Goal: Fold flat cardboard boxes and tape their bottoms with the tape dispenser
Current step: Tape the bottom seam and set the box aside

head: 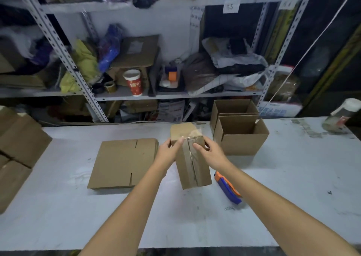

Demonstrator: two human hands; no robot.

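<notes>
Held over the middle of table (58, 216): folded box (197, 169), long axis running near to far, taped seam face turned up toward viewer. Gripped at far end by left hand (170, 151) and right hand (207, 152), thumbs on taped face, fingers hidden behind; contact of near end with table unclear. Just right, tape dispenser (227, 187), partly blurred; left, flat cardboard stack (123, 162).

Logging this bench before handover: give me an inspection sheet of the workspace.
Surface: white table, scuffed, stained far right.
Job's things: taped box in hand; flat boxes stacked left; tape dispenser lying right; open boxes behind.
Clutter: jar at right edge; cartons at left.
Hands: left hand and right hand both grip the taped box.
Cables: thin white line, likely cord, slanting at right.
Surroundings: metal shelving crammed with bags; red cup.
</notes>
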